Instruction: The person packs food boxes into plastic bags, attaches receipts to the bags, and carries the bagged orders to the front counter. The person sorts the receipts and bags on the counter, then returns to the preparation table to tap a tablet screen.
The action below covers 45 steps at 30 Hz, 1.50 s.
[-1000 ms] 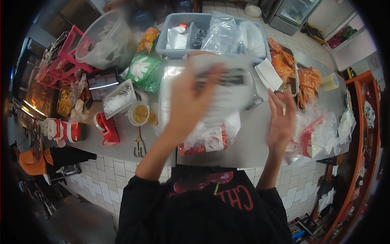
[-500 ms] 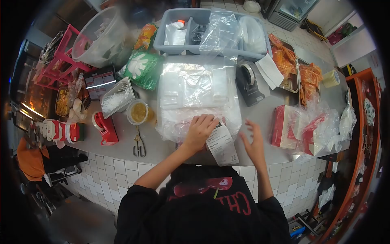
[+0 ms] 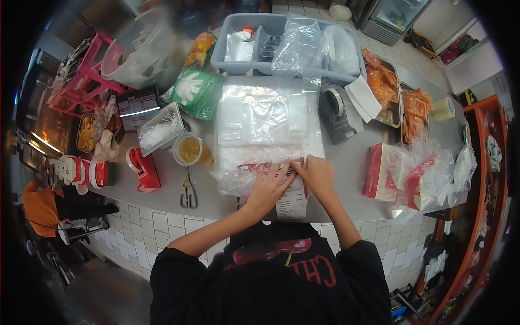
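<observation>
My left hand (image 3: 267,188) lies with fingers spread over the upper part of a printed paper receipt (image 3: 291,205), on a red and white package wrapped in clear plastic (image 3: 238,176). At the receipt's upper right, my right hand (image 3: 314,172) has its thumb and fingertips pinched together at the paper's top edge. The receipt's lower end hangs toward me at the table's front edge. Just beyond the hands is a stack of clear plastic bags (image 3: 265,116). What exactly the right fingertips grip is too small to tell.
A blue-grey bin (image 3: 246,67) stands behind the bags. Scissors (image 3: 188,192), a red tape dispenser (image 3: 145,170) and a cup of yellowish liquid (image 3: 188,149) are left; a black device (image 3: 338,116), trays of orange-filled bags (image 3: 400,116) and wrapped red-white boxes (image 3: 379,170) are right.
A blurred white printed item was over the bags at first. The receipt then lay tilted under my left hand; now it is straighter, and my right hand has moved left onto its top edge.
</observation>
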Each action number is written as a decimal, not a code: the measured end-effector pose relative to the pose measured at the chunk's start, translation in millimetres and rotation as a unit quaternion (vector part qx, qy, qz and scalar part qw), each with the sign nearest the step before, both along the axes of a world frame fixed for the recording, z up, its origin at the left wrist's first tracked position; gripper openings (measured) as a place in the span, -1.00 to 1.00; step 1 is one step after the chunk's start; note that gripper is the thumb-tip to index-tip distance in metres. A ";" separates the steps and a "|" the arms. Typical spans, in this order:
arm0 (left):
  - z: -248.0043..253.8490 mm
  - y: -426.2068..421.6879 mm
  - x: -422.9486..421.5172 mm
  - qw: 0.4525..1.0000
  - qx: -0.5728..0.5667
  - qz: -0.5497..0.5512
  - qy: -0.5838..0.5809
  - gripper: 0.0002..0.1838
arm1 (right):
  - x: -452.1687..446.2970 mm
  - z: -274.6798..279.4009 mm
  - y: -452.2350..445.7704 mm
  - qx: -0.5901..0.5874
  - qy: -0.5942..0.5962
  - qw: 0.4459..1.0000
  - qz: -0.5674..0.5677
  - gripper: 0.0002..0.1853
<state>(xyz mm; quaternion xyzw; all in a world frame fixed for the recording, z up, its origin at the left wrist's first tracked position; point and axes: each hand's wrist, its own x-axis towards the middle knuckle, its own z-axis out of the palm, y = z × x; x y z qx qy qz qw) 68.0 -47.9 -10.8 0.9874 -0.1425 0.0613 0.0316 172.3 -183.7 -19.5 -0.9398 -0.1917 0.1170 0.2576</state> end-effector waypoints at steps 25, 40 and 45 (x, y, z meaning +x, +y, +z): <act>-56.9 -116.3 165.7 0.097 -0.894 0.192 0.393 -0.81 | -15.0 41.1 -193.7 0.229 0.105 0.937 -0.243 -0.81; -31.9 -128.2 161.0 0.449 -0.821 0.138 0.324 -0.73 | -100.7 39.8 -126.5 0.402 0.167 0.858 -0.273 -0.80; 44.3 -18.4 141.5 0.808 -0.560 -0.009 0.184 -0.65 | -131.5 52.9 -52.9 0.578 0.509 0.596 -0.227 -0.73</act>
